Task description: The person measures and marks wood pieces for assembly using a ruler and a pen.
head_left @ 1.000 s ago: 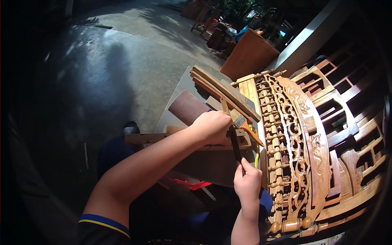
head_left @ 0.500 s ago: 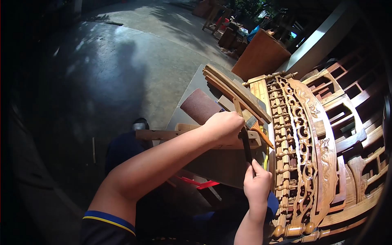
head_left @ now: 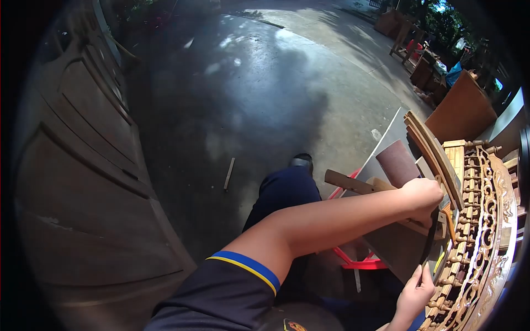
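My left hand (head_left: 424,198) is closed in a fist around a long, dark, flat tool (head_left: 427,243) that resembles a file. Its lower end is pinched between the thumb and fingers of my right hand (head_left: 415,295). Under my left forearm lies a wooden bar (head_left: 350,182), partly covered by the arm. Just beyond the fist is a brown sheet of sandpaper (head_left: 397,164), curled at its edges. Long wooden strips (head_left: 433,151) lie beside it, and a brush with an orange handle (head_left: 449,223) is right of the fist.
A carved wooden panel with turned spindles (head_left: 488,220) stands along the right. A red plastic stool (head_left: 364,263) shows below the grey work surface (head_left: 389,132). Large wooden panels (head_left: 77,182) stand at the left. A thin stick (head_left: 229,175) lies on the concrete floor.
The camera view has swung left, so the hands and bench now appear farther right and lower. Both hands keep hold of the dark tool.
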Demonstrator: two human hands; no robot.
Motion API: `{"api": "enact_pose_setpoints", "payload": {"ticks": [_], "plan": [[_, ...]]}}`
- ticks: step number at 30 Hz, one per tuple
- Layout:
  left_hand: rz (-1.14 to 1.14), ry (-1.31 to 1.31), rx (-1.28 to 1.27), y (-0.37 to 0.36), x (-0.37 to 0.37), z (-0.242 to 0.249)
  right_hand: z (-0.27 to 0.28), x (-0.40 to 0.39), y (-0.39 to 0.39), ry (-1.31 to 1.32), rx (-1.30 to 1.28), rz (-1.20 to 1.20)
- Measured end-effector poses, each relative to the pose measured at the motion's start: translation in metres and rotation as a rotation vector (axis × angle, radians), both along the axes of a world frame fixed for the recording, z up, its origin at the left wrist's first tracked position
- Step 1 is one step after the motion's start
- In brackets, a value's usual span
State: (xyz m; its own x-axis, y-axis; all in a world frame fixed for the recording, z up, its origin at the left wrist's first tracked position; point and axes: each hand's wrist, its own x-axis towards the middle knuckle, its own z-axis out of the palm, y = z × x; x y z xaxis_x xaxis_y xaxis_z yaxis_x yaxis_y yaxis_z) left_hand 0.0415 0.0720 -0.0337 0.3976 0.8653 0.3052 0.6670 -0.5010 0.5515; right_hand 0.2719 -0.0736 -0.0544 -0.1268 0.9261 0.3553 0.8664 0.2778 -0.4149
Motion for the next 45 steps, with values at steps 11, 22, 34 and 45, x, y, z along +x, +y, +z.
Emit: {"api": "enact_pose_setpoints", "payload": {"ticks": [11,22,34,45], "plan": [[-0.008,-0.01,-0.034,0.002,-0.004,0.005,0.004,-0.001,0.017,0.094,-0.044,0.039],[-0.018,-0.063,-0.012,0.003,-0.002,0.0,0.027,-0.02,0.022,0.006,0.043,0.04],[-0.048,0.006,0.025,0.001,-0.004,0.012,0.036,-0.009,0.01,0.048,0.028,0.067],[-0.057,-0.021,0.037,0.001,-0.005,0.01,0.036,-0.005,0.0,0.044,0.019,0.066]]}}
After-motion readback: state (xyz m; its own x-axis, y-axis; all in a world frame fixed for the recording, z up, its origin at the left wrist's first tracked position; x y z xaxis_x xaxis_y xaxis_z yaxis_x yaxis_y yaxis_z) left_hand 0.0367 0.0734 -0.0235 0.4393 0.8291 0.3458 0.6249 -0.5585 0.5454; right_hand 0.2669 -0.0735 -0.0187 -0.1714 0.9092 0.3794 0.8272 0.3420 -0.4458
